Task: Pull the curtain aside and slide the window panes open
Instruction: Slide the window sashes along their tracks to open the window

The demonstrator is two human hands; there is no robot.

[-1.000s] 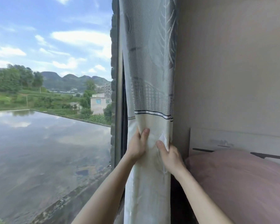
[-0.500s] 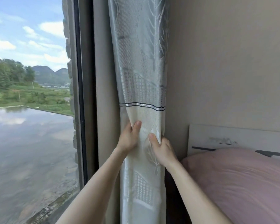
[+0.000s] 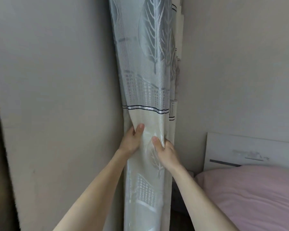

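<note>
**Curtain bunched into the room corner, both hands pinching it**

The curtain (image 3: 147, 90) is hanging gathered in a narrow column in the corner of the room, between the bare wall (image 3: 57, 97) on the left and the wall above the headboard (image 3: 240, 150) on the right. The left hand (image 3: 132, 140) is pinching the left edge of the cream band, thumb on the front; the right hand (image 3: 167, 152) is clamping a fold just beside it, slightly lower. The cloth is creasing under the thumbs, so it is probably light, soft and limp, and hardly fragile. Holding it at mid-height, where the folds are thickest, looks sensible. The window panes are not showing here. No containers are in sight; a pink pillow (image 3: 250, 194) is lying by the headboard.
</note>
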